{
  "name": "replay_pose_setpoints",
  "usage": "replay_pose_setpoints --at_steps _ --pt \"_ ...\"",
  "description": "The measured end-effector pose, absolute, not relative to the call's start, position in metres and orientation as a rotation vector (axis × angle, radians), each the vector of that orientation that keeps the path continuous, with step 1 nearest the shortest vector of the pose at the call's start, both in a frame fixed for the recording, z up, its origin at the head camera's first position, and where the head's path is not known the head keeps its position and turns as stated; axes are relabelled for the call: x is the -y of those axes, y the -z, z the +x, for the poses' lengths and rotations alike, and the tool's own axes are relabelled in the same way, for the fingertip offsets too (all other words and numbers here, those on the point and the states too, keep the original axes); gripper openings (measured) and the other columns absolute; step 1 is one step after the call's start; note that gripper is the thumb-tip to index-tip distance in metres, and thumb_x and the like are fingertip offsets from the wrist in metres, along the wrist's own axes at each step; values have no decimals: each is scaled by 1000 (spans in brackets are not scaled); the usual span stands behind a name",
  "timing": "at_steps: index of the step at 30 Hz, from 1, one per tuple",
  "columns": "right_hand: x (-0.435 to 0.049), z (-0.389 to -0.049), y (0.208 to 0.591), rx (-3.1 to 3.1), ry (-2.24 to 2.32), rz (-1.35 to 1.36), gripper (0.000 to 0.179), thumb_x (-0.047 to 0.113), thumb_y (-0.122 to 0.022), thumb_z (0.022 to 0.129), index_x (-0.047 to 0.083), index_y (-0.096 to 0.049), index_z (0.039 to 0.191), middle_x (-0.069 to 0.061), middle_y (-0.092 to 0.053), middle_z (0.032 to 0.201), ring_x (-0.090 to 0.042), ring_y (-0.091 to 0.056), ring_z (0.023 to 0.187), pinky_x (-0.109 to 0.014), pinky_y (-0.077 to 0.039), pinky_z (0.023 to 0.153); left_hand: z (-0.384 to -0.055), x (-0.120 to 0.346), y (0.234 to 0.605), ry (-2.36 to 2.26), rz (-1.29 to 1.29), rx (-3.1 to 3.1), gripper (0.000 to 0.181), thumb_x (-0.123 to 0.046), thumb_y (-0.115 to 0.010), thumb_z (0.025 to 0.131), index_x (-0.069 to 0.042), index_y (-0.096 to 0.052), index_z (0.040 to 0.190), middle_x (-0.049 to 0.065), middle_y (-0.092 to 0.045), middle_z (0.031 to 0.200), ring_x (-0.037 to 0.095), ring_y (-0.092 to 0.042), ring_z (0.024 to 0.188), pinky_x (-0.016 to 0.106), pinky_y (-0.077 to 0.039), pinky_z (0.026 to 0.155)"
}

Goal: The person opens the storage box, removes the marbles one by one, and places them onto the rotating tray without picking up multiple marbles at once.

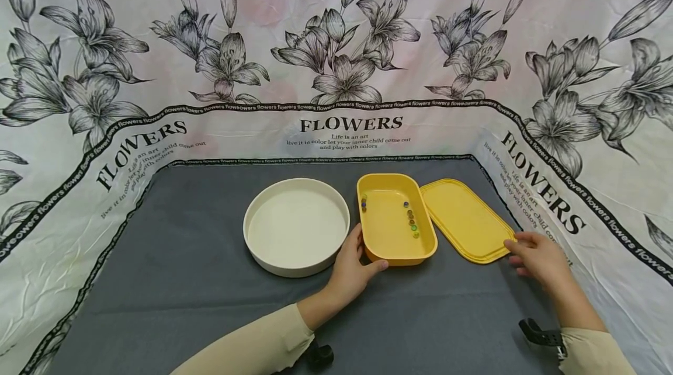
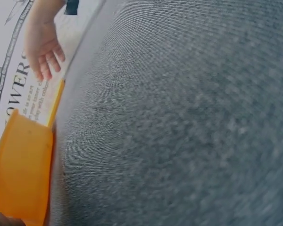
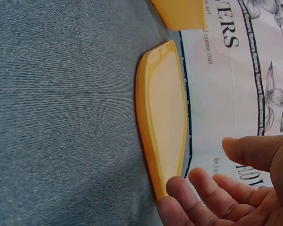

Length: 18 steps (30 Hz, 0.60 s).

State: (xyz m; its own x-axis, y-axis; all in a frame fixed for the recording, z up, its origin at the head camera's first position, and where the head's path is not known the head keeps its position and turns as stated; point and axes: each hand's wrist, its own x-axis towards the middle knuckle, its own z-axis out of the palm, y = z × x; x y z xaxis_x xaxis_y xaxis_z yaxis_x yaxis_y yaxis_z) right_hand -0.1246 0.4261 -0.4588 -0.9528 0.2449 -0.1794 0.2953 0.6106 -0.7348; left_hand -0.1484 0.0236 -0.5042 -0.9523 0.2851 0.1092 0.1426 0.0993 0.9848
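Note:
My left hand (image 1: 351, 267) holds the near-left corner of a yellow rectangular container (image 1: 398, 252), its fingers along the left wall and its thumb at the front. Several small coloured balls (image 1: 411, 220) lie inside, most in a row toward the right and a few by the left wall. In the left wrist view, part of that hand shows dark against the container (image 2: 23, 165). At the right, a flat yellow lid (image 1: 468, 223) lies on the cloth. My right hand (image 1: 541, 261) is at its near-right corner, fingers loosely bent; whether they touch it, I cannot tell.
A round cream tray (image 1: 296, 267) with a low rim stands just left of the container. Grey cloth (image 1: 173, 281) covers the table. A white floral sheet (image 1: 347, 129) rises behind it and along both sides.

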Motion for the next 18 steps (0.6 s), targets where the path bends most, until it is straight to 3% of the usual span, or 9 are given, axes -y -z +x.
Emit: replay_pose_setpoints --at_steps 5,13,16,18 --pt "-423 -127 454 -2874 1185 378 72 44 -59 104 -14 -44 144 -35 -60 127 -4 -69 78 -32 -62 64 -146 -22 499 -1925 516 -2353 100 -13 -86 85 -15 -25 163 9 -35 163 30 -37 150 49 -37 119" --pt "-413 -134 440 -3064 1064 147 57 43 -62 103 -2 -59 138 -25 -67 124 16 -53 83 -21 -54 65 -142 -13 478 -1793 523 -2422 102 -25 -85 87 -13 -20 164 8 -25 168 23 -30 153 45 -35 121" --pt "-408 -138 436 -3096 1023 78 55 45 -63 102 4 -61 138 -22 -67 127 10 -52 92 -16 -49 70 -143 -7 471 -1793 528 -2410 103 -29 -85 87 -13 -20 165 7 -24 168 22 -30 154 43 -34 121" --pt "-404 -142 432 -3104 1014 41 54 45 -64 101 6 -61 138 -21 -66 129 -2 -57 100 -14 -48 72 -145 -2 466 -1777 528 -2426 103 -33 -85 86 -12 -21 164 8 -24 168 23 -32 153 42 -35 120"
